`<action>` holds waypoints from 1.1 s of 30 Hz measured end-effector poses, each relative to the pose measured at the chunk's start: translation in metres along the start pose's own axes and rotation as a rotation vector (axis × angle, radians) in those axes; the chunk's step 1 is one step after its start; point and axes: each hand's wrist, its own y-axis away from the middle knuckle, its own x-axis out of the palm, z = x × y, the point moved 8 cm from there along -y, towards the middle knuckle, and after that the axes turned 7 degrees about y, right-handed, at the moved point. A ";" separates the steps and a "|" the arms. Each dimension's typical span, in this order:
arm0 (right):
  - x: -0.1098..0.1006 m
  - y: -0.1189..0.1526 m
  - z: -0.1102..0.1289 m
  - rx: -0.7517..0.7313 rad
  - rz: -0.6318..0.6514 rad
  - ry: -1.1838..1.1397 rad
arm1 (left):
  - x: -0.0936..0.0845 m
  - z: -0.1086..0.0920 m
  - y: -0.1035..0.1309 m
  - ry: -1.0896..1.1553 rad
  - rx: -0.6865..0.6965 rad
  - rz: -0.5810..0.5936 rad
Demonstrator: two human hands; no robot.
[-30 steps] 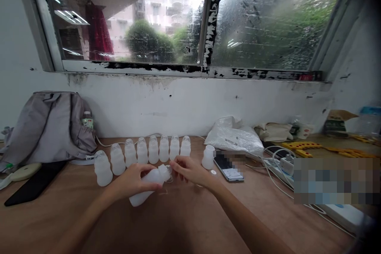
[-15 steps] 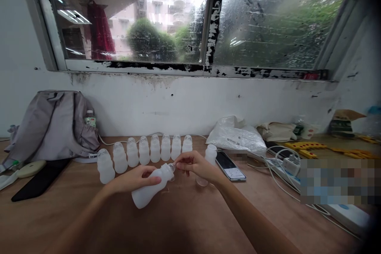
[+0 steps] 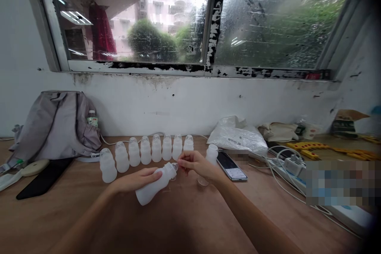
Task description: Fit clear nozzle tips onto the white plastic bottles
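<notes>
My left hand is wrapped around a frosted white baby bottle, tilted with its neck up to the right. A clear teat sits at the bottle's neck, and the fingertips of my right hand pinch its tip. Behind my hands stands a row of several similar bottles with clear domed tops. Beyond my right hand is an uncapped white bottle, partly hidden by the hand. A clear cap lies on the table just below my right wrist.
A phone lies on the wooden table at the right, before a plastic bag. White cables and a power strip run along the right side. A grey backpack and a black flat object are at the left.
Both hands and the tilted bottle appear slightly farther right, much as the whole view has shifted. The grip on the bottle and the pinch at the teat look the same.
</notes>
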 end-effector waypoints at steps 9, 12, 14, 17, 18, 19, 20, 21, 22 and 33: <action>0.017 0.001 -0.046 0.132 0.172 0.631 | -0.036 0.008 -0.011 0.107 0.062 -0.446; 0.030 0.001 -0.047 0.083 0.204 0.747 | -0.034 0.007 -0.017 0.007 0.109 -0.426; 0.029 0.000 -0.035 0.037 0.141 0.750 | -0.030 0.005 -0.020 -0.075 0.182 -0.397; 0.008 0.002 -0.002 -0.075 -0.151 0.709 | -0.027 0.000 -0.020 -0.206 0.284 -0.440; 0.003 0.004 0.009 -0.117 -0.232 0.690 | -0.027 -0.002 -0.019 -0.244 0.304 -0.470; 0.000 0.006 0.017 -0.152 -0.270 0.671 | -0.025 -0.003 -0.018 -0.279 0.319 -0.501; 0.000 0.007 0.022 -0.174 -0.281 0.660 | -0.023 -0.005 -0.016 -0.310 0.333 -0.529; 0.002 0.007 0.026 -0.178 -0.267 0.657 | -0.021 -0.006 -0.015 -0.336 0.346 -0.550; 0.005 0.007 0.028 -0.173 -0.246 0.664 | -0.018 -0.006 -0.014 -0.350 0.356 -0.563; -0.081 0.014 0.040 0.003 -0.436 0.907 | 0.015 0.014 -0.021 -0.563 0.529 -0.562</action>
